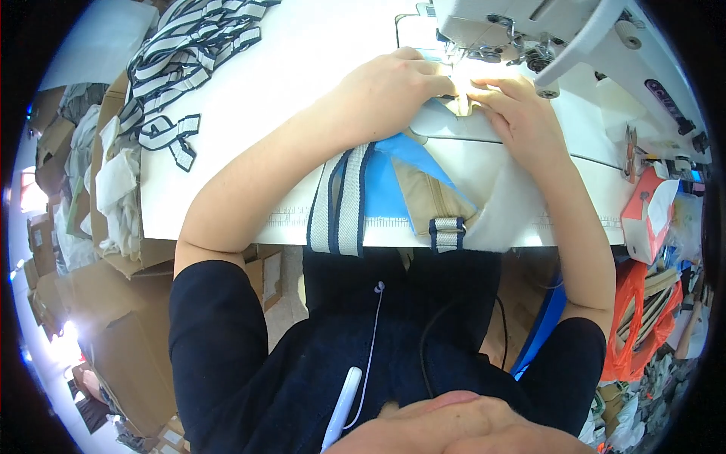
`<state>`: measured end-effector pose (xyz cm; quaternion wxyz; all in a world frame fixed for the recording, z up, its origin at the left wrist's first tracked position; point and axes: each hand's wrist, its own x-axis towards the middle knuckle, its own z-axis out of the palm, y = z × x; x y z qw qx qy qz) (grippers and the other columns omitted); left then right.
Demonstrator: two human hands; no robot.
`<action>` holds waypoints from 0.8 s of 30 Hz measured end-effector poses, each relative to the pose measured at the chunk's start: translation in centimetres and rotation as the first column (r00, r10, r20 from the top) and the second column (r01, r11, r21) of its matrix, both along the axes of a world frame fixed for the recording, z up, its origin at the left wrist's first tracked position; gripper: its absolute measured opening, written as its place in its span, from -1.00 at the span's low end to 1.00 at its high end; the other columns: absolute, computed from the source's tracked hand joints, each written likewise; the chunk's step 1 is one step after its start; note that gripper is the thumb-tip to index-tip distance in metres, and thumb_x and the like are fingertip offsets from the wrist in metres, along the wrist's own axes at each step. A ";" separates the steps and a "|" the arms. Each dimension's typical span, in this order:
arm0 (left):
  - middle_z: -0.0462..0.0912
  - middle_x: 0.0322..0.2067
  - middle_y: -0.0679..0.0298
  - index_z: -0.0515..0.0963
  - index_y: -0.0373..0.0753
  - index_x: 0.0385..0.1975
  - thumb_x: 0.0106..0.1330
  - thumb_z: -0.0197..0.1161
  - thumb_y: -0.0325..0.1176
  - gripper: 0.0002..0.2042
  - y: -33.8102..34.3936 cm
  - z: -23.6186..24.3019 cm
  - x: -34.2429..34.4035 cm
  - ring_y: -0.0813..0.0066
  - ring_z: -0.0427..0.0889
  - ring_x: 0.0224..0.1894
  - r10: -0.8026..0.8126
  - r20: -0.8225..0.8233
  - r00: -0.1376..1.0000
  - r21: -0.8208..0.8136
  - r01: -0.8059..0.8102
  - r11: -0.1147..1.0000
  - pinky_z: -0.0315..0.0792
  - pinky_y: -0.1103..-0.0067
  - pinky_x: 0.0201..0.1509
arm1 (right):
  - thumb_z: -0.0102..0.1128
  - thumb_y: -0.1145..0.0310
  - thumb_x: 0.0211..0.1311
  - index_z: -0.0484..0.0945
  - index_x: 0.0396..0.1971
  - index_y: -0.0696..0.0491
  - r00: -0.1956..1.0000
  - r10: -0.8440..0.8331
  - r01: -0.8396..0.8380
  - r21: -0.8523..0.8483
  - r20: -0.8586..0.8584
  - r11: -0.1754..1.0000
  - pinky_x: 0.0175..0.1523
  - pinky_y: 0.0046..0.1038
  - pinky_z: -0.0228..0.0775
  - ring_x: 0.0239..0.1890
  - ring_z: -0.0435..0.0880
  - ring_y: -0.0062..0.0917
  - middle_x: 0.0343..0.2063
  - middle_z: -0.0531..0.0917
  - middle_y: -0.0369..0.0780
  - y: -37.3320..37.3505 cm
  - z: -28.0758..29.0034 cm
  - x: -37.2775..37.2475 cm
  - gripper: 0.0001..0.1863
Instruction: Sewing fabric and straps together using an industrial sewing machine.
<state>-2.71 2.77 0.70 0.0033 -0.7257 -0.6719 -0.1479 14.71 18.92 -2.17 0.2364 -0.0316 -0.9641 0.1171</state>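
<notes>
My left hand (404, 94) is bent over pale fabric (465, 102) under the sewing machine's needle area, its fingers pressed together on it. My right hand (518, 113) grips that fabric from the right, fingertips beside the presser foot, which is partly hidden. Below my hands, a blue cloth (401, 159) with a beige zippered panel (427, 193) lies on the white table (242, 91), over a soft white layer (503, 208). Striped webbing straps (340, 200) hang over the front edge beside a short buckled strap piece (446, 233).
A tangled pile of striped straps (181, 53) lies back left. The white machine (575, 38) overhangs my right hand. Scissors (630, 151) and a pink-and-white box (643, 216) are at right, above a red bag (635, 325). Cardboard boxes (113, 333) and cloth piles stand at left.
</notes>
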 end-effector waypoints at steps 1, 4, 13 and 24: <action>0.65 -0.13 0.17 0.61 -0.21 -0.08 0.05 0.13 -0.70 -0.59 0.2 -0.1 -0.1 0.18 0.54 0.06 -0.002 -0.008 1.000 0.023 0.002 1.000 0.45 0.40 0.16 | 0.22 0.42 0.13 0.68 -0.35 -0.04 1.000 -0.007 0.007 0.002 -0.002 1.000 -0.09 -0.37 0.36 -0.22 0.60 -0.46 -0.11 0.65 -0.41 0.1 0.0 -0.1 -0.89; 0.65 -0.16 0.17 0.60 -0.22 -0.09 0.05 0.14 -0.68 -0.61 -0.6 -0.1 -0.1 0.18 0.55 0.05 -0.009 0.023 1.000 0.003 0.009 1.000 0.45 0.39 0.16 | 0.23 0.41 0.12 0.68 -0.34 -0.07 0.999 0.042 -0.043 0.030 0.028 0.999 -0.07 -0.39 0.32 -0.20 0.60 -0.52 -0.12 0.65 -0.42 -0.1 0.0 -0.1 -0.88; 0.61 -0.09 0.28 0.63 -0.15 -0.15 0.07 0.23 -0.56 -0.69 -0.9 -1.0 0.3 0.28 0.56 0.05 -0.054 -0.161 0.986 0.191 0.084 0.978 0.47 0.45 0.17 | 0.21 0.44 0.09 0.66 -0.33 -0.05 0.990 0.126 -0.129 0.031 0.069 0.991 -0.05 -0.38 0.25 -0.13 0.58 -0.55 -0.19 0.62 -0.42 -1.1 0.5 0.5 -0.86; 0.63 -0.09 0.30 0.66 -0.16 -0.18 0.09 0.23 -0.51 -0.73 -0.3 -1.2 0.2 0.34 0.59 0.03 0.022 -0.166 0.986 0.161 0.005 0.987 0.54 0.51 0.06 | 0.16 0.49 0.07 0.67 -0.29 -0.04 0.997 0.075 -0.076 0.044 0.029 0.996 -0.04 -0.35 0.26 -0.13 0.59 -0.54 -0.18 0.62 -0.43 -0.7 0.4 0.1 -0.79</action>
